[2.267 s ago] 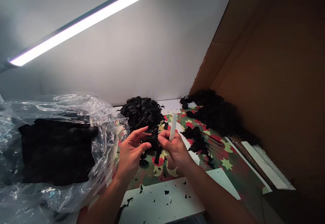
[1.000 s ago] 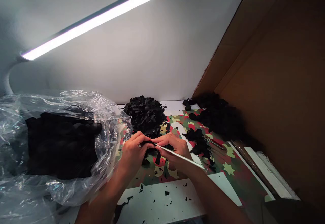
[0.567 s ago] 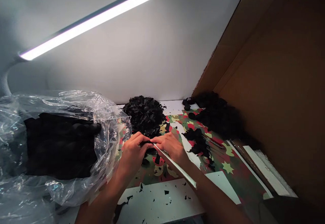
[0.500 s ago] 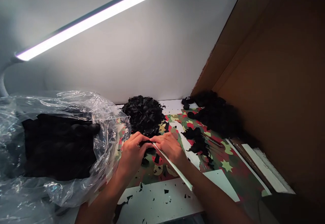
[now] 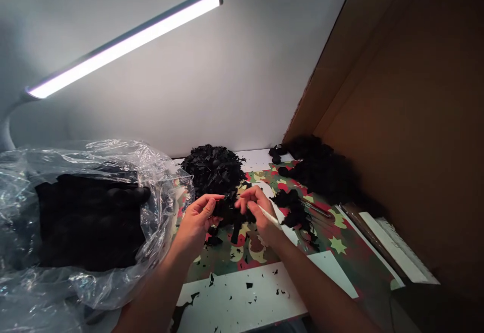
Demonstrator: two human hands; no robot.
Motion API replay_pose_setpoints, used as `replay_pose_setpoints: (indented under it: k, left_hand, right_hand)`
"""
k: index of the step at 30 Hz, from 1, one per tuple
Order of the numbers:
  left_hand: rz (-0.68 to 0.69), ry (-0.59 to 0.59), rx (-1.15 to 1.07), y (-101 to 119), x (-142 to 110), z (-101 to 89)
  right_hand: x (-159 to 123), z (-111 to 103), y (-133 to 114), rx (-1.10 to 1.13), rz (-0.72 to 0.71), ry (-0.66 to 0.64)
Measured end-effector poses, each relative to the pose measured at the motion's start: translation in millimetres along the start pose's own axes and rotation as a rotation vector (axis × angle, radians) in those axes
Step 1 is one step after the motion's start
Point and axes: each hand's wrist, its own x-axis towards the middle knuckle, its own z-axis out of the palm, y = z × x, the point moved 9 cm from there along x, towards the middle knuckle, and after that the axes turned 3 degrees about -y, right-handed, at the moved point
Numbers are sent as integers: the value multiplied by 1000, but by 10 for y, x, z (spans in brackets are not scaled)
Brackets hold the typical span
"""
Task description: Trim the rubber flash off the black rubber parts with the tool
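Black material [image 5: 219, 208] is sitting between the closed fingers of the left hand [image 5: 192, 222] above the bench [image 5: 260, 157], its long axis hidden, while the right hand [image 5: 267, 228] is clamping a pale stick [image 5: 269, 215] slanting from fingertips toward wrist. Heaped scraps [image 5: 212, 169] are suggesting work well underway; what is remaining isn't showing clearly.

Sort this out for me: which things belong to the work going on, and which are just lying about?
Seemingly in use:
pale stick, in the right hand
black piece, pinched in the left hand

Apparently just lying about:
slim metal tool, on the patterned surface
white strip, at the far right
clear plastic bag, at the left
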Motion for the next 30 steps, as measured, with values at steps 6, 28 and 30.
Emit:
replay_pose_setpoints:
  k: [6,28,30]
  left_hand:
    - [-46,-94,73,-42,-30,93]
    - [185,-137,452,189,-76,242]
    - [219,-144,487,196,-97,274]
  right_hand:
    - [-54,230,34,-108,101,-186]
    - [-99,414,193,744,424,-140]
    - [-104,440,193,758,426,-161]
